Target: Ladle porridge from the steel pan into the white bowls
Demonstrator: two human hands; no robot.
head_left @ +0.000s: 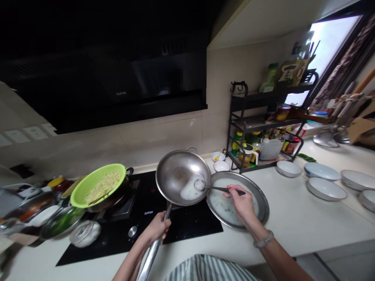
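My left hand (157, 227) is wrapped round the long metal handle of a steel wok (172, 171), which is raised and tilted to the right over the cooktop. Whitish liquid (190, 191) has pooled at the wok's right side. In my right hand (240, 201) is a ladle (215, 188) by its dark handle; its round bowl sits in that liquid. Under the ladle and my right hand stands a wide metal basin (263, 207) holding milky liquid with green bits. The wok's right rim is beside the basin's left rim and overlaps it in view; whether they touch, I cannot tell.
On the left of the black cooktop (187, 224), a lime-green colander (79, 191) of pale shredded food rests on a dark pot. A glass jar (84, 233) stands in front. A black spice rack (244, 121) is behind the basin; several bowls (326, 188) line the right counter. The range hood (131, 78) hangs above.
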